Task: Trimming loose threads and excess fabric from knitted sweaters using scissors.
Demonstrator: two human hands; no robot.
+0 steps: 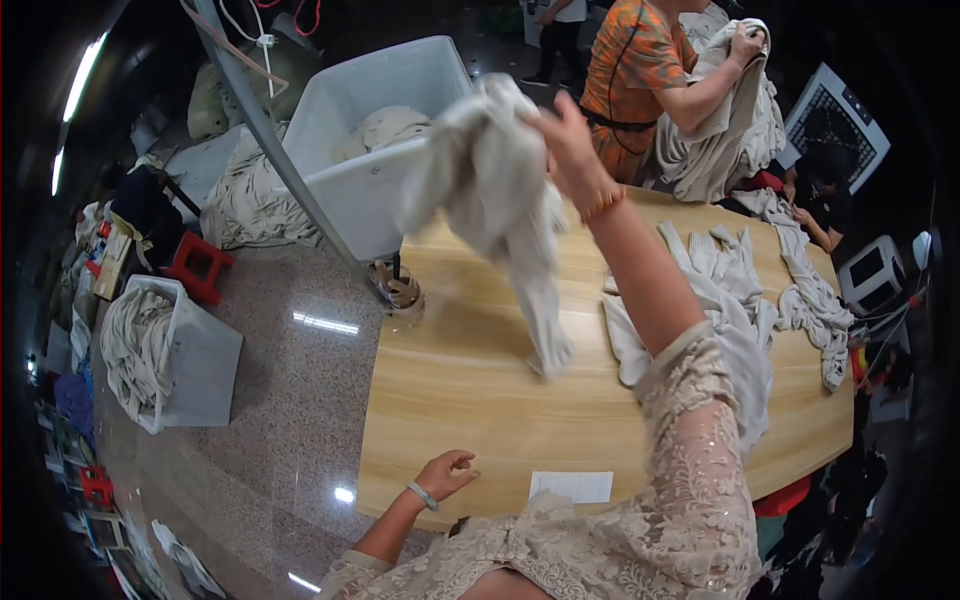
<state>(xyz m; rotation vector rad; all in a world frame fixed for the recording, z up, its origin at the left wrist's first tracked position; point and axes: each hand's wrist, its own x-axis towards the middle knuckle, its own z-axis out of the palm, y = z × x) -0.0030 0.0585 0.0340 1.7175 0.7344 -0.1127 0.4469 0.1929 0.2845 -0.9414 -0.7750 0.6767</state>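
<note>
My right arm reaches far out over the table. At its end my right hand has the thumb raised apart from the fingers, slightly blurred. An off-white knit garment is in the air just left of those fingers, smeared by motion, one long sleeve-like part trailing down over the wooden table. The fingertips overlap the garment's edge, with no grip showing. My left hand hovers by the table's near left edge, fingers loosely bent and apart, holding nothing. A white paper sheet lies to its right.
More off-white garments lie on the table's right. Beyond the far left edge stands a large pale bin with cloth inside; another full bin is at left. A metal pole slants nearby. A co-worker holds garments across the table.
</note>
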